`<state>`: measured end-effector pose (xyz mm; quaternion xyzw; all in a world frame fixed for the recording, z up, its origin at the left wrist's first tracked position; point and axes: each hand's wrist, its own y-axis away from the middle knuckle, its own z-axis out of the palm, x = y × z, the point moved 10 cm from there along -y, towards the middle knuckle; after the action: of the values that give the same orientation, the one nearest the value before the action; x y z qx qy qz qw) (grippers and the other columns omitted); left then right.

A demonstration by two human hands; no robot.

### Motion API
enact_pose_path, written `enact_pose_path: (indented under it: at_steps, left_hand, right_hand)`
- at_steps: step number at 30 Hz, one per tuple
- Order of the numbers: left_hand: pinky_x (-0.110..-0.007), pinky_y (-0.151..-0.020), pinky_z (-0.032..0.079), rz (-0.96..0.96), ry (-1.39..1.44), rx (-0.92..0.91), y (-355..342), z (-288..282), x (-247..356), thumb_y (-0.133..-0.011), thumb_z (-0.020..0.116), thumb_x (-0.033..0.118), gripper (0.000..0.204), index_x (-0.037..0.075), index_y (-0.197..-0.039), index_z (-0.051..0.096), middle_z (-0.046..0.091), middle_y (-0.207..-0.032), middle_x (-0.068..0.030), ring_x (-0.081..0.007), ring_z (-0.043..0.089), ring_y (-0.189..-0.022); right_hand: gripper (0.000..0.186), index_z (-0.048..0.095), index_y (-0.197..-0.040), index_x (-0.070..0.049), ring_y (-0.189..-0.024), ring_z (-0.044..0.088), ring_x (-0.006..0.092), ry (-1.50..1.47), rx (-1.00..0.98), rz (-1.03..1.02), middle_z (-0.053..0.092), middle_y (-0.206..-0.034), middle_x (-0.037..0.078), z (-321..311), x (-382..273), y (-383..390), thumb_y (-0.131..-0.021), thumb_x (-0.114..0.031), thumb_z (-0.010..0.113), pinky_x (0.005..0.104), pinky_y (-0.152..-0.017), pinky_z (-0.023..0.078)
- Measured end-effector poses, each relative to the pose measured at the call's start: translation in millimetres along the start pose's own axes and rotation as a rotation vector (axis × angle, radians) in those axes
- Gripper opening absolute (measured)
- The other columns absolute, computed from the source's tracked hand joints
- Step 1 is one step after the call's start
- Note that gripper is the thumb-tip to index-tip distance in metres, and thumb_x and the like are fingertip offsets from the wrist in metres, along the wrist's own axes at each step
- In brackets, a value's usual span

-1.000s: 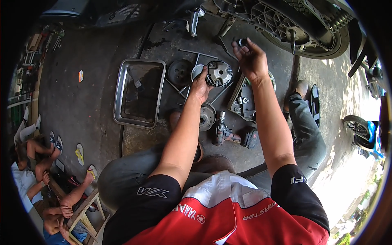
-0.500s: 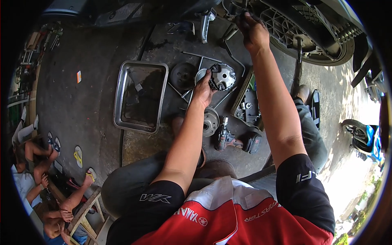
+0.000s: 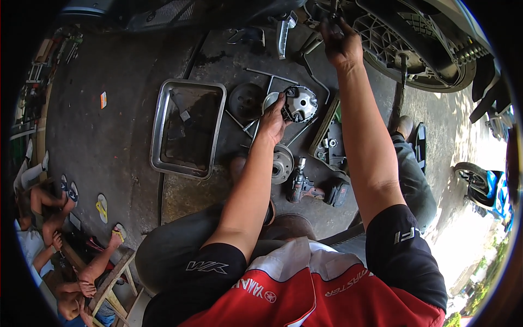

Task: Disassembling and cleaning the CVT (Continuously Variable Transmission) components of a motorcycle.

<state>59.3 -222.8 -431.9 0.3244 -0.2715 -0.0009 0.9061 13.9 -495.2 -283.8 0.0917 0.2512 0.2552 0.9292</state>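
My left hand (image 3: 272, 124) grips a round silver variator (image 3: 301, 103) by its left edge, thumb on the near side, with its slotted face upward above the floor. My right hand (image 3: 344, 49) reaches far forward to the open side of a scooter engine (image 3: 316, 10). Its darkened fingers are curled together at a shaft there; what they hold, if anything, is too dark to make out. Beneath my left hand, a silver pulley disc (image 3: 282, 166) lies on the floor. A dark round disc (image 3: 244, 101) and a T-handle wrench (image 3: 271, 74) lie just left of the variator.
An impact wrench (image 3: 298, 188) with a black battery lies near my knees. A metal tray (image 3: 156, 131) stands left; a box of parts (image 3: 326, 131) is right of the variator. The scooter's rear wheel (image 3: 430, 83) is far right. Another person (image 3: 43, 240) sits at lower left.
My right hand has shifted slightly down and right at the engine, its fingers turned a little. The variator in my left hand has tilted slightly and moved a touch right.
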Motion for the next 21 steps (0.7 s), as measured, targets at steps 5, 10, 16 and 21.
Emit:
enact_pose_path:
  at_steps: [5,10,16,21]
  left_hand:
    - [-0.045,-0.1,0.042,0.003,-0.008,0.005,1.9,9.6,3.7,-0.094,0.063,0.054,0.061,0.013,-0.138,0.053,0.059,-0.131,-0.0037,-0.0199,0.056,-0.12]
    - [-0.045,-0.1,0.042,0.004,-0.022,0.017,3.8,6.0,6.5,-0.093,0.063,0.055,0.062,0.014,-0.139,0.052,0.059,-0.132,-0.0037,-0.0199,0.055,-0.12]
    - [-0.048,-0.104,0.04,-0.003,-0.019,-0.004,3.1,10.5,2.9,-0.093,0.063,0.055,0.066,0.011,-0.14,0.049,0.057,-0.135,-0.0056,-0.0216,0.053,-0.124]
    - [-0.05,-0.107,0.039,-0.016,-0.029,0.005,1.1,13.1,2.4,-0.092,0.064,0.055,0.069,0.009,-0.141,0.048,0.056,-0.137,-0.0063,-0.0224,0.052,-0.127]
  right_hand:
    - [0.024,0.053,-0.118,0.001,-0.112,0.061,0.036,0.064,0.009,-0.051,0.055,-0.121,0.021,-5.9,-6.9,-17.6,-0.102,-0.017,0.054,0.043,-0.101,0.056]
    - [0.028,0.051,-0.12,0.003,-0.113,0.06,0.0372,0.05,-0.07,-0.042,0.055,-0.122,0.021,7.5,10.2,-15.1,-0.104,-0.02,0.051,0.0441,-0.1,0.057]
    - [0.03,0.049,-0.124,0.005,-0.114,0.06,0.0385,-0.056,0.002,-0.085,0.055,-0.124,0.022,-0.5,3.5,-30.9,-0.103,-0.017,0.05,0.0434,-0.095,0.06]
    - [0.033,0.049,-0.126,0.008,-0.111,0.062,0.0373,-0.064,-0.054,-0.159,0.056,-0.122,0.022,5.5,-7.8,-45.0,-0.1,-0.013,0.053,0.0431,-0.091,0.062]
